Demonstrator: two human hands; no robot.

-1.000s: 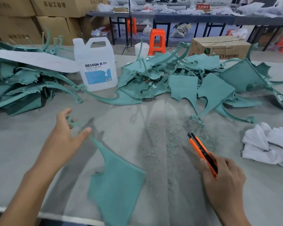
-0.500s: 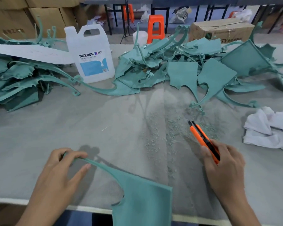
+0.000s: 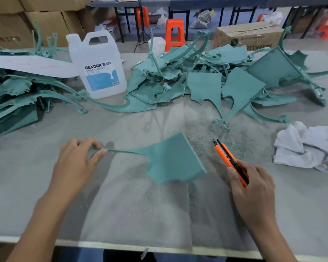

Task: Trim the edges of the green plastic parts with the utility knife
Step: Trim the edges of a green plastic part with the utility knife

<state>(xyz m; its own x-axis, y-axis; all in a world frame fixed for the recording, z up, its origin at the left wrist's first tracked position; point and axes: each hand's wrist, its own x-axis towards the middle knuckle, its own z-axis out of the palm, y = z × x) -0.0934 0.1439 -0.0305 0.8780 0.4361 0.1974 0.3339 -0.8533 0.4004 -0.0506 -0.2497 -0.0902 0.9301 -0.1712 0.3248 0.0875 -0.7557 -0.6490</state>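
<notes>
The left hand [image 3: 78, 161] holds a flat green plastic part with a wing-like shape [image 3: 170, 159] by its thin curved stem. The grip is pressed together, thumb against fingertips, pinching this stem left of the frame's centre. The wide area of the part seems to be lifted a little and tilted above the grey tabletop [image 3: 45, 195], in the middle of the frame, apart from the heaps of similar green pieces [image 3: 178, 78] further back. Just right of it, the orange and black utility knife [image 3: 229, 159] points to the upper left, with its tip near the right edge of the part but not touching. The right hand [image 3: 254, 188] has its grip closed round the handle.

In my judgement one part is being presented for trimming and the cut is not yet begun. The next move calls for bringing the blade onto an edge and keeping the pinching fingers out of its path. The thin sheet will probably bend, so it needs support.

For writing, the white plastic jug [image 3: 98, 67] in the upper left has a label that reads "DEXCON"; the smaller lines are too small to read. The brown cardboard box [image 3: 248, 36] in the upper right shows "OTY", then characters I cannot read.
</notes>
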